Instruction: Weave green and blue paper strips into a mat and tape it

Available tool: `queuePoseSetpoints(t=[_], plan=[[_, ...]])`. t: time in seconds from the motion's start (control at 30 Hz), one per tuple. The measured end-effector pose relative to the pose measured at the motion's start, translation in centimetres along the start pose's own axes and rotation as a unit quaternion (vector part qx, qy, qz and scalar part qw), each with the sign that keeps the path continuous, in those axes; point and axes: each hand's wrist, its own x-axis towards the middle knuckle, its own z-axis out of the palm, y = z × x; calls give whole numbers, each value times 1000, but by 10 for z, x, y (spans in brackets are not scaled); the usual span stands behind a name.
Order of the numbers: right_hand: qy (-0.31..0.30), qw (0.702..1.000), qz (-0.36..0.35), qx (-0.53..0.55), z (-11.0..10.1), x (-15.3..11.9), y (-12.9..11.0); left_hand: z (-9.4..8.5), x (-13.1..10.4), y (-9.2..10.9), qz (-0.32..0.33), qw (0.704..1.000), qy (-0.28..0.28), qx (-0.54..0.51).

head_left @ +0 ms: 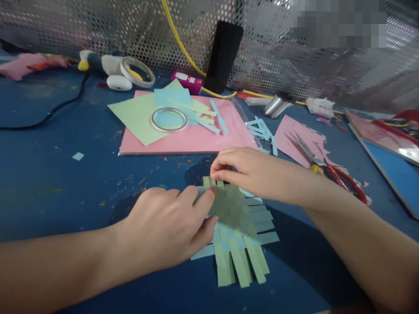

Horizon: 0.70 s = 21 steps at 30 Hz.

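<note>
On the blue table lies a mat of woven paper strips (232, 209), pale green crossing light blue, with loose ends sticking out to the right and at the near side. My right hand (242, 168) reaches over the mat's far edge, its thumb and forefinger pinched on the end of a green paper strip (206, 181). At the left side of the mat rests my left hand (176, 222), its forefinger and thumb apart over the weave and its other fingers bent. That hand covers the left ends of the blue strips.
Behind the mat lies a pink paper pack (196, 144) carrying green and blue sheets and a tape roll (169, 120). Scissors (321, 161) with red handles lie at right on pink paper. A black phone-like slab (224, 56) leans on the perforated metal wall (131, 30).
</note>
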Motion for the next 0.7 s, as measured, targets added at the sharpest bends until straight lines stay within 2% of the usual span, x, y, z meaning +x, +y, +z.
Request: queuePoseSetpoints(t=[0.23, 0.37, 0.5, 0.7], plan=[[2, 1000, 5, -24, 3, 1, -3, 1, 1, 1, -7, 1000, -17, -1], [44, 998, 6, -34, 6, 1, -7, 1, 0, 1, -5, 1000, -24, -3], [84, 996, -1, 0, 8, 0, -10, 0, 1, 1, -5, 1000, -24, -11], [111, 994, 13, 16, 12, 0, -9, 1, 3, 0, -8, 999, -32, -26]])
